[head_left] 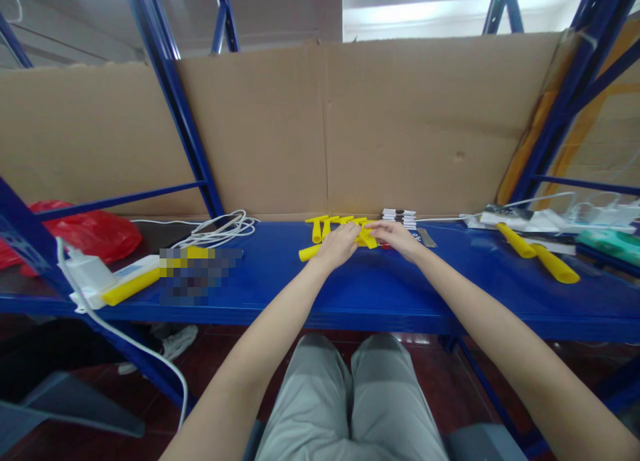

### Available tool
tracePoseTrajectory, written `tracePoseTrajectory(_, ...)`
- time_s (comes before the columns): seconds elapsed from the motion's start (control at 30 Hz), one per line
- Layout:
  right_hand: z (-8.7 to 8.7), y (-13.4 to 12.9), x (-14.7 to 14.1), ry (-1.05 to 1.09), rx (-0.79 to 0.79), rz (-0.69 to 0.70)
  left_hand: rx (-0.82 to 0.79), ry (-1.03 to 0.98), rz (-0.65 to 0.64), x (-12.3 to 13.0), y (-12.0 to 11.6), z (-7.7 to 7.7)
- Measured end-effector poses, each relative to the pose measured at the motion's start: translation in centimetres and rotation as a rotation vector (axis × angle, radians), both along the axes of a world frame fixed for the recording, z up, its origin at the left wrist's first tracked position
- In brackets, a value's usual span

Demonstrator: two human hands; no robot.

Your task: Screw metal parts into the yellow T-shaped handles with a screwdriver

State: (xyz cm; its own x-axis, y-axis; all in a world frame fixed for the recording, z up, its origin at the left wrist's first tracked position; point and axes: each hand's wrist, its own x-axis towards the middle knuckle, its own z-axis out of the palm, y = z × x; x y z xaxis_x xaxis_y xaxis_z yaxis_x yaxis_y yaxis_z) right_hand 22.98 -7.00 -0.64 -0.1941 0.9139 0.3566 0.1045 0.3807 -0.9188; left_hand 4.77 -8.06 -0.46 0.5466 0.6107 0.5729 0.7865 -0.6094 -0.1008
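Note:
My left hand [341, 246] has its fingers bent over a yellow T-shaped piece, whose handle [309, 252] sticks out to its left. My right hand [395, 236] touches a yellow part [368, 236] with its fingertips, close beside my left fingers. Several yellow T-shaped pieces [317, 230] stand in a row behind my left hand on the blue table [280, 281]. Small black-and-white boxes [399, 216] are stacked behind my right hand, and a flat grey strip [427, 238] lies to its right.
Coiled white cable [225, 228] and a power strip [135, 268] with a yellow tube lie left. Two yellow tubes [556, 264] rest at the right near white boxes. A red bag [90, 233] sits far left. Cardboard [260, 134] and blue posts [183, 108] stand behind.

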Motion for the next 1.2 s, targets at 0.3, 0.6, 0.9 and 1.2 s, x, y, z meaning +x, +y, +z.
tracePoseTrajectory(0.3,-0.2,1.0,0.1,0.085,-0.074,-0.167,-0.082,0.0,0.012,0.0,-0.4,0.3)
tracePoseTrajectory(0.6,-0.3,2.3,1.6,0.158,0.007,-0.395,-0.129,-0.03,0.01,0.0,-0.5,0.3)
tracePoseTrajectory(0.9,0.0,3.0,3.9,0.211,0.043,-0.653,-0.12,-0.084,-0.016,-0.2,-0.1,0.1)
tracePoseTrajectory(1.2,0.3,3.0,5.6,0.267,-0.004,-0.785,-0.095,-0.127,-0.074,-0.3,0.2,0.1)
